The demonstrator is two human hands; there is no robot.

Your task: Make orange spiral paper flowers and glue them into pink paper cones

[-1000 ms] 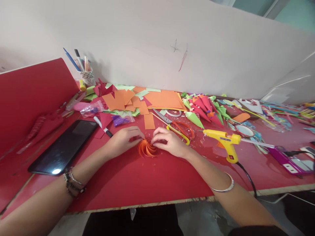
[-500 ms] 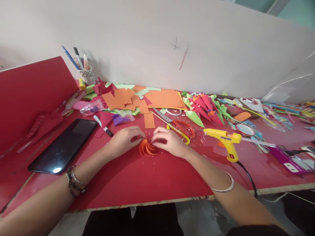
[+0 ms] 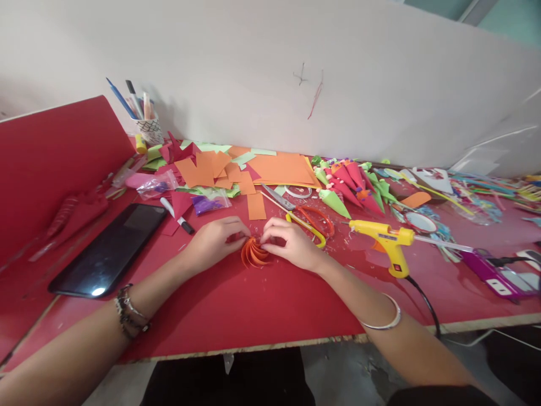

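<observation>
Between my hands, just above the red table (image 3: 296,310), is a small orange paper piece (image 3: 253,254) of curved strips gathered at the top. My left hand (image 3: 217,242) pinches its upper left side, and my right hand (image 3: 291,242) pinches its upper right. The fingertips partly hide the gathered end. Right behind the hands lie an orange paper rectangle (image 3: 256,207) and a pair of scissors (image 3: 276,197) with a red handle. Yellow-handled scissors (image 3: 318,237) show beside my right hand.
A yellow glue gun (image 3: 391,242) with a black cord lies right of my right arm. A phone (image 3: 110,251) and a marker (image 3: 177,216) are at the left. Orange sheets (image 3: 281,169), paper cones (image 3: 349,186), a pen cup (image 3: 150,129) and a purple power strip (image 3: 499,273) surround the work area.
The orange paper strips have shifted and turned slightly between my fingers. Both hands keep nearly the same place and grip.
</observation>
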